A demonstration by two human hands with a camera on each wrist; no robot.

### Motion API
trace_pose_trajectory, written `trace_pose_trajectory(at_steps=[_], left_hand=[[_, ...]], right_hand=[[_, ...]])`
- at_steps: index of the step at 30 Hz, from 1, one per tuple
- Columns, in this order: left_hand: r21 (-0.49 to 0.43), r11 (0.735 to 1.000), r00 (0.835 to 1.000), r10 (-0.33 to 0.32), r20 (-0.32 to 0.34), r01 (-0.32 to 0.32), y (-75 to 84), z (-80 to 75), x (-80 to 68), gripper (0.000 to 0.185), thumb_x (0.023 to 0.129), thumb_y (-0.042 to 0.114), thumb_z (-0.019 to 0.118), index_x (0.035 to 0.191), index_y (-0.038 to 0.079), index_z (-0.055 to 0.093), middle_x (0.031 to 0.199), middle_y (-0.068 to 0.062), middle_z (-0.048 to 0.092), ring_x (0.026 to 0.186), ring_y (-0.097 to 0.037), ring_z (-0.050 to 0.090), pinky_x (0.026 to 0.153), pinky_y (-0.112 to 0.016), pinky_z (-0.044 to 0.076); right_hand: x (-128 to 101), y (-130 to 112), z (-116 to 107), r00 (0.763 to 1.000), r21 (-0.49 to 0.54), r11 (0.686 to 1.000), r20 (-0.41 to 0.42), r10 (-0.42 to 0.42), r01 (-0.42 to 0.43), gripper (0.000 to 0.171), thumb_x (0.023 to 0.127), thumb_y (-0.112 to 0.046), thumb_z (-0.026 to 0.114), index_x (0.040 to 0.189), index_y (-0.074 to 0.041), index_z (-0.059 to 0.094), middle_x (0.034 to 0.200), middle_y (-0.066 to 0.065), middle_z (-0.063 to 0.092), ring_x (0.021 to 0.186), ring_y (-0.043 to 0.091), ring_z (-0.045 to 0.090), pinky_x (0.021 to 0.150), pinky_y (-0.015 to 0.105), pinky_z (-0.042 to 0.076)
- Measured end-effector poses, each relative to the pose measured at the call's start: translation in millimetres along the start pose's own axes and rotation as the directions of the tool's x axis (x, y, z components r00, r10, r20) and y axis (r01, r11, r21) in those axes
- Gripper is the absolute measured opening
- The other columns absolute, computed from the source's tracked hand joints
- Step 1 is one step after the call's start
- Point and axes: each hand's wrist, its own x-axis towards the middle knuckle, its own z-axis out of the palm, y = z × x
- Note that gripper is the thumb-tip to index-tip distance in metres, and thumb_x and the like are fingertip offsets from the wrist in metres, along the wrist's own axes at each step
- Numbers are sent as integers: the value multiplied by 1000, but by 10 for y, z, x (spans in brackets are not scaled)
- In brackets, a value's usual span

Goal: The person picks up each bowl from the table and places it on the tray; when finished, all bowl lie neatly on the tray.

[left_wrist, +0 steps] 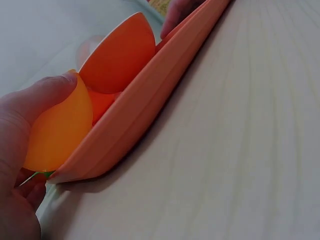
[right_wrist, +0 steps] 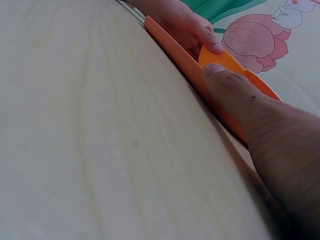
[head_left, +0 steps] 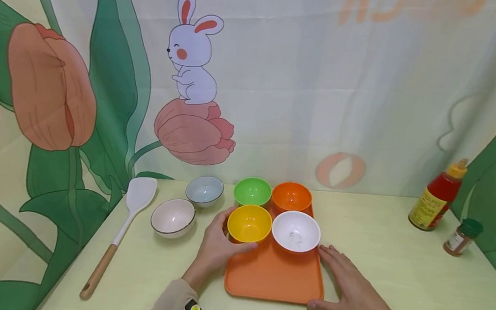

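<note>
My left hand (head_left: 215, 243) holds the yellow bowl (head_left: 249, 225) from its left side, thumb across the near side and fingers curled round the far left. In the left wrist view the thumb lies along the rim of the yellow bowl (left_wrist: 62, 130). Beneath is an orange tray (head_left: 274, 280) bearing a white bowl (head_left: 296, 232), orange on its outside in the left wrist view. Beside the tray's right edge lies my right hand (head_left: 353, 294), fingers extended toward the white bowl and thumb by the near corner. A green bowl (head_left: 252, 192) and an orange bowl (head_left: 292, 197) stand behind.
To the left are a pale pink bowl (head_left: 173, 218), a grey-blue bowl (head_left: 204, 191) and a white spatula (head_left: 140, 195) with a wooden handle. A red sauce bottle (head_left: 436, 198) and a small green-capped jar (head_left: 462, 238) stand at the right. A printed curtain (head_left: 289, 89) hangs behind the table.
</note>
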Motion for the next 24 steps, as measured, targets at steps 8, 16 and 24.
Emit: trace_pose_trajectory(at_steps=[8, 16, 24], left_hand=[[3, 1000, 999, 11, 30, -11, -17, -3, -10, 124, 63, 53, 98, 163, 22, 31, 160, 4, 39, 147, -20, 41, 121, -42, 38], [31, 999, 999, 42, 9, -42, 36, -12, 27, 132, 60, 57, 98, 165, 30, 23, 161, 6, 37, 149, -20, 39, 120, -43, 40], [86, 987, 987, 142, -71, -136, 284, -217, -5, 117, 64, 50, 98, 158, 48, 28, 160, 19, 34, 145, -26, 43, 116, -52, 45]], right_hand=[[2, -7, -2, 1000, 1, 1000, 14, 7, -7, 121, 70, -86, 71, 163, -18, 34, 169, 1, 31, 155, 31, 26, 118, 65, 35], [-1, 5, -17, 1000, -1, 1000, 0, 6, -6, 120, 71, -86, 70, 163, -20, 32, 169, 1, 30, 155, 32, 26, 118, 66, 35], [0, -14, 6, 1000, 7, 1000, 8, 9, -9, 121, 69, -86, 72, 163, -21, 32, 169, -2, 29, 156, 29, 25, 118, 65, 35]])
